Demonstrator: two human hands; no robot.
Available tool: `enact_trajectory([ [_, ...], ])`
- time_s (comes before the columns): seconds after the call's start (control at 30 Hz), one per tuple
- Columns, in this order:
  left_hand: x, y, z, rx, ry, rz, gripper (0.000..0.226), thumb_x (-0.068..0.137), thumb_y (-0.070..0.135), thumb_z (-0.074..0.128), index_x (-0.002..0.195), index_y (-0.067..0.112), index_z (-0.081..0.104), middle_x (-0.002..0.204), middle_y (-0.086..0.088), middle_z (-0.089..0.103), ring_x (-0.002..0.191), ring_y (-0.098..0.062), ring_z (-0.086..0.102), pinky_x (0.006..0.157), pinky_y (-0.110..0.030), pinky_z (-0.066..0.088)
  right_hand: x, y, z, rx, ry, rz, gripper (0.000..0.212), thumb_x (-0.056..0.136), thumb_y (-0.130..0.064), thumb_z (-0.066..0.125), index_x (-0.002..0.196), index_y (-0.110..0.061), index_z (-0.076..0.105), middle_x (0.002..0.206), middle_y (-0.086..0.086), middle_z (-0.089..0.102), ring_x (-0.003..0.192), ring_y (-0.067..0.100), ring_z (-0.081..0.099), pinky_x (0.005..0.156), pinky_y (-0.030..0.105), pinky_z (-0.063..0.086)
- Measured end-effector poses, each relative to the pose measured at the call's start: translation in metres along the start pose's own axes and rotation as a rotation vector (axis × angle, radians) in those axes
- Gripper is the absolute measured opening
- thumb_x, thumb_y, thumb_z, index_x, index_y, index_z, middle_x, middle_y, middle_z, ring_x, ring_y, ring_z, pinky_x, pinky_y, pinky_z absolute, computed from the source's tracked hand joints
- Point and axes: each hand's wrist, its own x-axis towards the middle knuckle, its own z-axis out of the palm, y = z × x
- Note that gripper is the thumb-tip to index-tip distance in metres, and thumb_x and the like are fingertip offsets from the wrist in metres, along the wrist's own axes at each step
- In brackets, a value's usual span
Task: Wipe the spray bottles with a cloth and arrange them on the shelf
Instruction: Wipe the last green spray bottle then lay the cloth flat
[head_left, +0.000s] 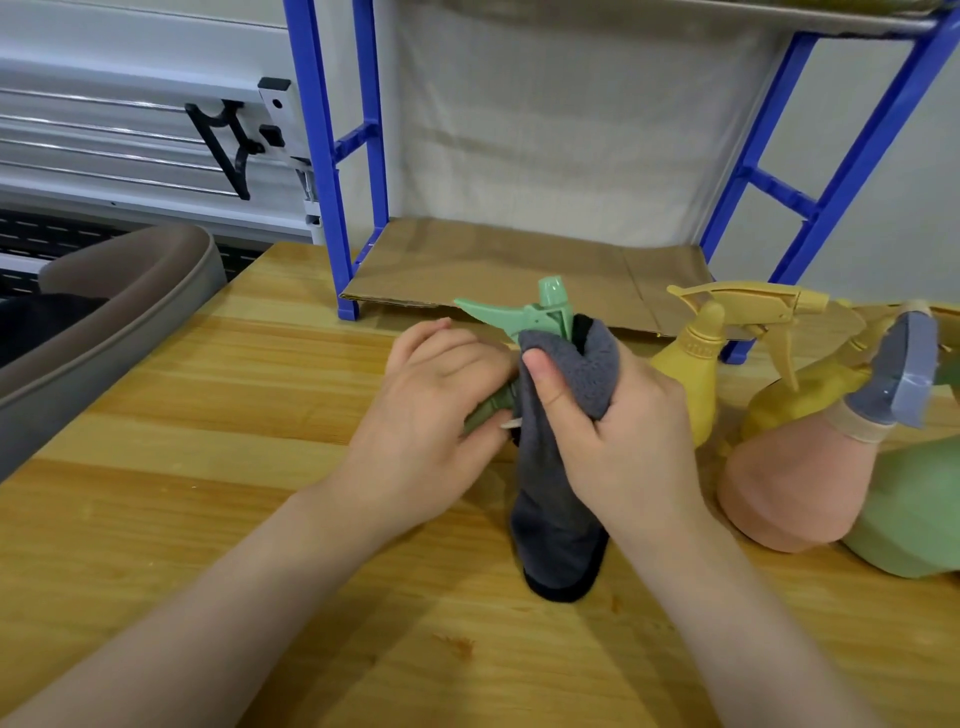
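Head view: at table centre, a green plastic spray bottle (524, 317) is wrapped in a fuzzy grey cloth (558, 467), clutched by the right hand (618, 441). Its neck is gripped by the left hand (431, 415). Smooth yellow spray bottles (691, 374) lie at three o'clock on the wooden table (208, 467).

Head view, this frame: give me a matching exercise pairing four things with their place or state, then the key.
Things:
1. grey cloth
2. green spray bottle
3. yellow spray bottle
4. cardboard sheet

Places or states:
A. lies flat on the bottom level of the blue shelf
B. stands on the wooden table, right of the hands, untouched
C. gripped by the right hand, draped around a bottle
D. held by the left hand, its trigger head poking above the cloth

Pairs: 1-C, 2-D, 3-B, 4-A
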Motion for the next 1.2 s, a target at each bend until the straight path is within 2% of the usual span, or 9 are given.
enact_trajectory([
  [0.13,0.004,-0.004,-0.004,-0.035,0.088,-0.088,0.041,0.083,0.034,0.054,0.115,0.011,0.064,0.105,0.004,0.066,0.107,-0.009,0.053,0.112,-0.031,0.025,-0.001,-0.003,0.006,0.281,-0.15,0.104,0.006,0.093,-0.041,0.053,0.099,-0.042,0.051,0.091,-0.019,0.062,0.088,0.003,0.061,0.072,0.015,0.048],
  [0.3,0.006,-0.011,-0.007,-0.034,0.096,-0.113,0.043,0.083,0.043,0.056,0.112,0.013,0.065,0.104,0.015,0.054,0.107,-0.009,0.054,0.111,-0.032,0.025,0.003,-0.002,0.002,0.513,-0.312,0.264,0.018,0.087,-0.037,0.059,0.104,-0.043,0.057,0.097,-0.019,0.07,0.093,-0.001,0.065,0.08,0.025,0.055],
  [0.4,0.006,-0.01,-0.006,-0.046,0.105,-0.107,0.04,0.085,0.041,0.055,0.111,0.013,0.065,0.104,0.015,0.054,0.108,-0.009,0.052,0.11,-0.031,0.025,0.003,-0.002,0.001,0.354,-0.236,0.232,0.013,0.086,-0.046,0.058,0.097,-0.038,0.059,0.087,-0.016,0.069,0.083,0.0,0.064,0.071,0.026,0.054],
  [0.57,0.004,-0.009,-0.009,0.046,0.068,-0.08,0.043,0.091,0.04,0.048,0.119,0.011,0.064,0.112,0.002,0.066,0.114,-0.017,0.053,0.109,-0.038,0.028,0.002,-0.004,0.001,0.258,-0.169,0.259,0.038,0.086,-0.065,0.054,0.079,-0.03,0.067,0.069,-0.014,0.068,0.069,0.003,0.064,0.058,0.021,0.048],
  [0.7,0.003,-0.002,-0.007,0.056,-0.002,-0.09,0.044,0.095,0.034,0.039,0.124,0.009,0.06,0.117,-0.001,0.064,0.117,-0.02,0.052,0.108,-0.041,0.031,0.006,-0.013,-0.004,0.715,-0.271,0.569,0.035,0.074,-0.054,0.063,0.072,-0.02,0.072,0.066,-0.003,0.07,0.064,0.01,0.066,0.06,0.029,0.053],
  [0.8,0.001,-0.001,-0.003,0.018,-0.008,-0.118,0.045,0.095,0.035,0.037,0.125,0.009,0.058,0.118,-0.001,0.063,0.116,-0.018,0.051,0.106,-0.04,0.033,0.006,-0.02,-0.006,1.016,-0.344,0.772,0.021,0.07,-0.038,0.068,0.07,-0.019,0.074,0.063,0.001,0.068,0.056,0.01,0.065,0.05,0.023,0.051],
  [0.97,0.002,-0.008,-0.001,-0.016,0.085,-0.202,0.041,0.086,0.043,0.052,0.116,0.016,0.062,0.109,0.003,0.062,0.106,-0.019,0.054,0.095,-0.043,0.04,0.003,-0.026,-0.007,1.19,-0.409,0.848,0.021,0.07,-0.026,0.066,0.082,-0.009,0.069,0.059,0.003,0.064,0.049,0.012,0.061,0.045,0.021,0.048],
  [1.1,0.005,-0.012,-0.005,-0.131,0.206,-0.297,0.037,0.081,0.043,0.061,0.114,0.026,0.065,0.103,0.015,0.062,0.1,-0.004,0.053,0.093,-0.044,0.043,0.001,-0.023,-0.005,1.179,-0.468,0.846,0.035,0.077,-0.025,0.067,0.102,-0.002,0.068,0.072,0.005,0.07,0.062,0.015,0.067,0.056,0.027,0.054],
  [1.2,0.007,-0.017,-0.01,-0.32,0.254,-0.406,0.03,0.087,0.036,0.066,0.116,0.03,0.06,0.105,0.022,0.064,0.102,0.009,0.055,0.094,-0.035,0.048,0.002,-0.012,-0.003,0.905,-0.308,0.717,0.024,0.085,-0.037,0.065,0.1,-0.019,0.069,0.082,-0.006,0.075,0.082,0.009,0.072,0.073,0.025,0.056],
])
